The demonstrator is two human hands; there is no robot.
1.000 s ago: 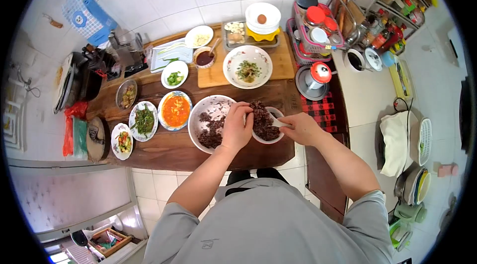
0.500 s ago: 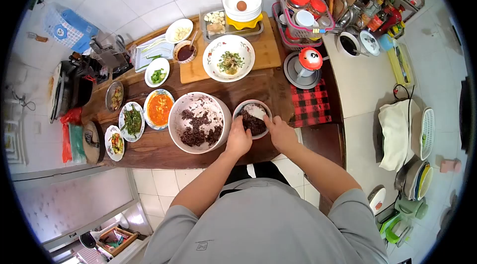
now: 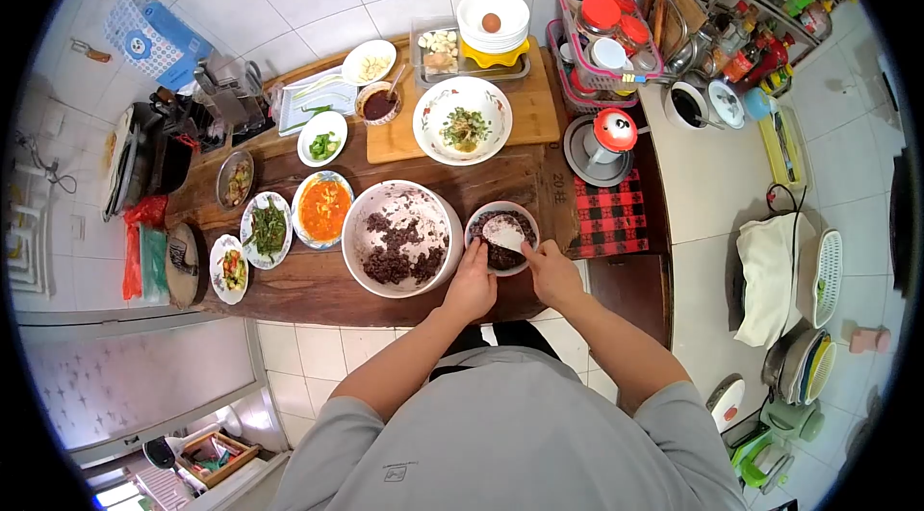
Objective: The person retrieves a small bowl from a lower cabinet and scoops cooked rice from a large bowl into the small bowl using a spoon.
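A small bowl (image 3: 476,218) of dark rice stands near the table's front edge. A white rice paddle (image 3: 502,234) lies on the rice, its handle end in my closed right hand (image 3: 555,276). My left hand (image 3: 472,284) is at the bowl's near left side, its fingers together against the rim. Just left of it stands a large white bowl (image 3: 446,222) with dark rice scattered over its bottom and wall. Behind both, a patterned bowl (image 3: 423,131) holds a chopped green mixture.
Dishes of red food (image 3: 324,210), green vegetables (image 3: 267,231) and mixed pieces (image 3: 233,270) stand at the left. A wooden board (image 3: 395,147) is behind. To the right are a red-lidded cup (image 3: 612,132) on a grey plate and a checked cloth (image 3: 616,217).
The paddle has gone from upright scooping to lying flat on the rice in the small bowl. My left hand has moved from above the rice down to the bowl's near side.
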